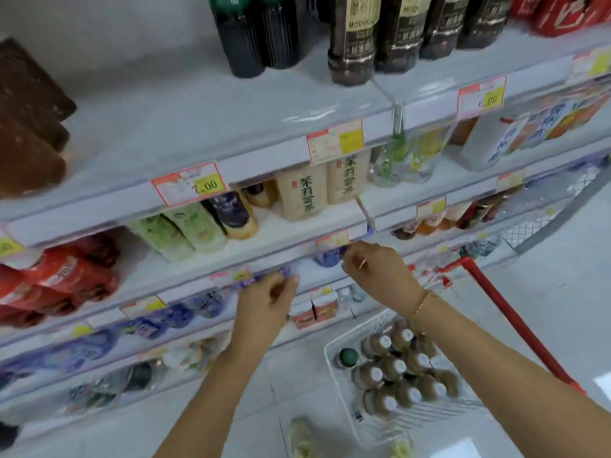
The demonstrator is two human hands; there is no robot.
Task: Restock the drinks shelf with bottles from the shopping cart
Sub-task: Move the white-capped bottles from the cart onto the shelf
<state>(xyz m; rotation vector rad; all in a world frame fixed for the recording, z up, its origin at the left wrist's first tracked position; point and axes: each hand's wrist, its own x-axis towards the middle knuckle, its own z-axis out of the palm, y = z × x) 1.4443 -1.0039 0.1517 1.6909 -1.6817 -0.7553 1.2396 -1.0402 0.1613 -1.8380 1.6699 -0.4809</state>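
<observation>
Both my hands reach into the third shelf [185, 290] from the top. My left hand [269, 300] is closed around a blue bottle with a purple label [253, 280] at the shelf's front edge. My right hand [375, 271] grips another blue bottle [327, 258] just under a price tag, further right on the same shelf. More blue bottles [185, 314] lie in a row on the shelf below, to the left. Below my right forearm, the white cart basket [334, 358] holds several brown bottles with white caps [398, 370] and one dark green-capped bottle [347, 357].
The cart's red handle [515, 322] runs diagonally at the right. Upper shelves carry dark tall bottles [352, 41], cream tea bottles [302, 193], green bottles [185, 229] and red packs [62, 279]. Price tags line the shelf edges. White floor tiles lie below.
</observation>
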